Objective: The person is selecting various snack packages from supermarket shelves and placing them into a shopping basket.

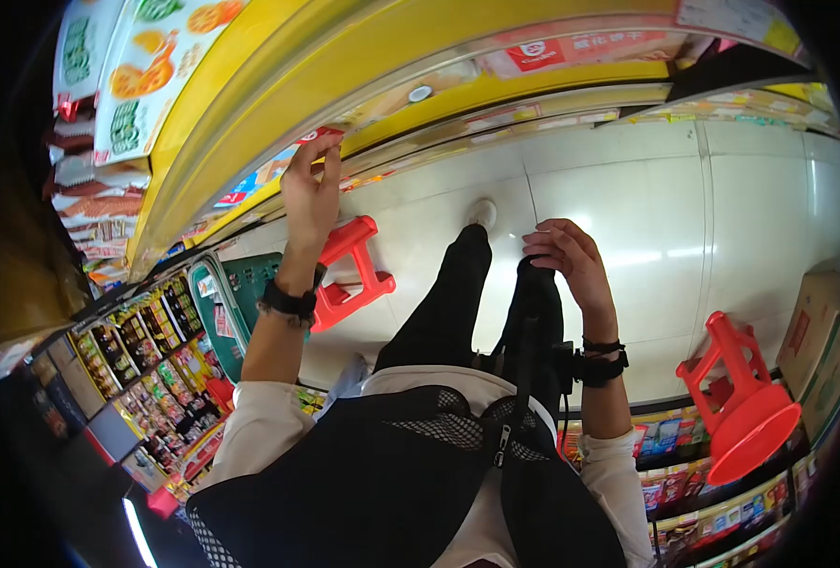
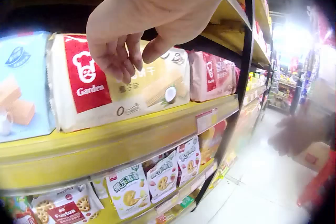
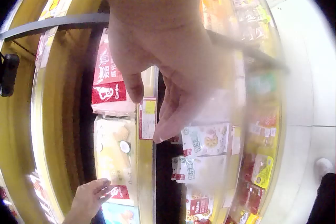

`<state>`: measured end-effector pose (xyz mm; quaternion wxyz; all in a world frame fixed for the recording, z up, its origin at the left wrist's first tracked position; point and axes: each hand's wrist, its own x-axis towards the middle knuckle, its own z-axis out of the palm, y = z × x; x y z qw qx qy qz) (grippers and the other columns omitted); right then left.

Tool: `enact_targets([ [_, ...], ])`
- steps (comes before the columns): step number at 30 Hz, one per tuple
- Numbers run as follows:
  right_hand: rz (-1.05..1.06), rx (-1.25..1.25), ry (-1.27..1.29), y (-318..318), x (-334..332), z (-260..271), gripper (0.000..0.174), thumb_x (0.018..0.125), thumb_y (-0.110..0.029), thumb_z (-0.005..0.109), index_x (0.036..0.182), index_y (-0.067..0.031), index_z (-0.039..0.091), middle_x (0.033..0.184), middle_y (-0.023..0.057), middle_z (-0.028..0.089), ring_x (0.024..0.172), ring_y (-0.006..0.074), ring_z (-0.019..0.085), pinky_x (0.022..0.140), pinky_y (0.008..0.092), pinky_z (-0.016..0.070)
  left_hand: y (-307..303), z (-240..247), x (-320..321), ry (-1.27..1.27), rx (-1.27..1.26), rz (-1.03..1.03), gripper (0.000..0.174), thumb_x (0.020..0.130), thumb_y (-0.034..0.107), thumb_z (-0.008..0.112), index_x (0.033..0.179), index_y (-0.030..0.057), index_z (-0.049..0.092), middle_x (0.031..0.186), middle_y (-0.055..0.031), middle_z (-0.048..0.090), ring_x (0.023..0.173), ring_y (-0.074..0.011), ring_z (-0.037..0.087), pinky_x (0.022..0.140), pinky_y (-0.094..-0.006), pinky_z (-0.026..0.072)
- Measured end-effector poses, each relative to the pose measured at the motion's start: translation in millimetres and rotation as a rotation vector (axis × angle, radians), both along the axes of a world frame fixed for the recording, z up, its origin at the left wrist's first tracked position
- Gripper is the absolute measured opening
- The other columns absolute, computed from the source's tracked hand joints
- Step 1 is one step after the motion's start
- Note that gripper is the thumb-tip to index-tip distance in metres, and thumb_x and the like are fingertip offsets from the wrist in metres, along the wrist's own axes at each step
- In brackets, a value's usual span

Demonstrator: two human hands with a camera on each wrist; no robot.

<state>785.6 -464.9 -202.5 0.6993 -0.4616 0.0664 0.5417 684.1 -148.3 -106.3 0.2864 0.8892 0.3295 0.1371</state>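
Observation:
My left hand (image 1: 310, 197) reaches to the shelf, its fingers bent loosely in front of a cream wafer pack (image 2: 142, 100) with a red Garden label and a coconut picture. In the left wrist view the fingertips overlap the pack's face beside the label, with nothing gripped. A pink wafer pack (image 2: 212, 77) lies on one side of it and a light blue pack (image 2: 26, 87) on the other. My right hand (image 1: 571, 260) hangs in the air over the aisle, fingers loosely bent and holding nothing.
White fruit-biscuit bags (image 2: 128, 190) fill the shelf below, behind a yellow shelf edge (image 2: 126, 134). On the floor stand two red stools (image 1: 355, 275), a dark green basket (image 1: 216, 312) and a cardboard box (image 1: 813, 331). More stocked racks (image 1: 155, 350) stand behind me.

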Motion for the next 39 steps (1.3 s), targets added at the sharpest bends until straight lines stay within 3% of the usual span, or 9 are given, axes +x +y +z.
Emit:
enact_targets([
  [9, 0.116, -0.058, -0.064, 11.7, -3.7, 16.4, 0.025, 0.090, -0.020, 0.043, 0.102, -0.0010, 0.054, 0.094, 0.0129, 0.064, 0.085, 0.0188, 0.063, 0.074, 0.0274, 0.0488, 43.8, -31.4, -12.4, 0.118, 0.043, 0.065, 0.020, 0.082, 0.013, 0.052, 0.097, 0.0006, 0.059, 0.091, -0.0171, 0.064, 0.083, -0.0313, 0.062, 0.072, -0.0372, 0.0477],
  [11, 0.123, -0.061, -0.069, 12.0, -7.0, 15.7, 0.025, 0.090, -0.020, 0.043, 0.102, -0.0010, 0.054, 0.094, 0.0128, 0.064, 0.084, 0.0188, 0.063, 0.074, 0.0274, 0.0487, 49.5, -35.1, -12.5, 0.115, 0.038, 0.030, 0.023, 0.085, 0.013, 0.052, 0.101, -0.0023, 0.058, 0.095, -0.0147, 0.064, 0.088, -0.0199, 0.061, 0.074, -0.0294, 0.0481],
  [16, 0.124, -0.060, -0.064, 14.3, -11.2, 16.5, 0.025, 0.090, -0.021, 0.043, 0.102, -0.0007, 0.053, 0.094, 0.0129, 0.064, 0.086, 0.0191, 0.062, 0.074, 0.0270, 0.0489, 47.8, -31.3, -5.1, 0.190, 0.080, 0.063, 0.022, 0.084, 0.013, 0.053, 0.099, -0.0019, 0.059, 0.095, -0.0139, 0.064, 0.088, -0.0190, 0.061, 0.074, -0.0294, 0.0482],
  [21, 0.100, -0.045, -0.050, 10.3, -13.6, 14.8, 0.026, 0.090, -0.021, 0.043, 0.104, -0.0010, 0.052, 0.096, 0.0134, 0.063, 0.087, 0.0193, 0.063, 0.074, 0.0269, 0.0492, 27.4, -3.7, 0.1, -0.007, 0.078, 0.096, 0.020, 0.082, 0.014, 0.061, 0.094, -0.0008, 0.061, 0.090, -0.0105, 0.065, 0.083, -0.0181, 0.060, 0.073, -0.0289, 0.0471],
  [25, 0.069, -0.032, -0.017, 5.6, -13.8, 11.1, 0.025, 0.091, -0.020, 0.043, 0.105, -0.0012, 0.051, 0.098, 0.0137, 0.063, 0.087, 0.0196, 0.063, 0.073, 0.0267, 0.0501, -8.1, 34.4, 45.7, -0.136, 0.348, -0.154, 0.020, 0.081, 0.014, 0.063, 0.095, -0.0006, 0.061, 0.089, -0.0111, 0.065, 0.080, -0.0200, 0.061, 0.072, -0.0312, 0.0472],
  [27, 0.050, -0.005, -0.016, 4.6, -14.3, 7.5, 0.025, 0.091, -0.020, 0.044, 0.106, -0.0013, 0.051, 0.098, 0.0139, 0.063, 0.087, 0.0197, 0.063, 0.073, 0.0268, 0.0504, -37.0, 53.2, 83.3, -0.254, 0.557, -0.440, 0.024, 0.079, 0.020, 0.065, 0.093, 0.0000, 0.062, 0.088, -0.0126, 0.064, 0.078, -0.0246, 0.061, 0.071, -0.0333, 0.0474],
  [30, 0.027, 0.018, -0.015, 5.1, -14.9, 10.9, 0.024, 0.091, -0.020, 0.045, 0.105, -0.0015, 0.052, 0.096, 0.0136, 0.063, 0.087, 0.0198, 0.063, 0.073, 0.0272, 0.0508, -57.9, 39.6, 127.2, -0.025, 0.648, -0.425, 0.022, 0.076, 0.026, 0.067, 0.083, 0.0049, 0.065, 0.068, -0.0108, 0.061, 0.060, -0.0263, 0.058, 0.056, -0.0324, 0.0461],
  [33, 0.008, 0.008, -0.024, -0.2, -13.8, 11.1, 0.025, 0.091, -0.022, 0.045, 0.104, -0.0015, 0.053, 0.094, 0.0133, 0.063, 0.087, 0.0199, 0.063, 0.074, 0.0279, 0.0508, -68.3, 35.6, 159.1, 0.087, 0.595, -0.492, 0.043, 0.073, 0.032, 0.069, 0.101, 0.0021, 0.057, 0.080, -0.0159, 0.063, 0.074, -0.0295, 0.061, 0.067, -0.0360, 0.0483],
  [39, -0.014, 0.007, 0.008, -13.6, -9.5, 6.9, 0.026, 0.089, -0.023, 0.049, 0.104, -0.0016, 0.053, 0.095, 0.0128, 0.063, 0.086, 0.0190, 0.063, 0.073, 0.0271, 0.0506, -50.5, 16.7, 173.6, 0.097, 0.500, -0.564, 0.042, 0.075, 0.028, 0.067, 0.106, 0.0026, 0.053, 0.083, -0.0162, 0.062, 0.072, -0.0277, 0.061, 0.066, -0.0369, 0.0480],
])
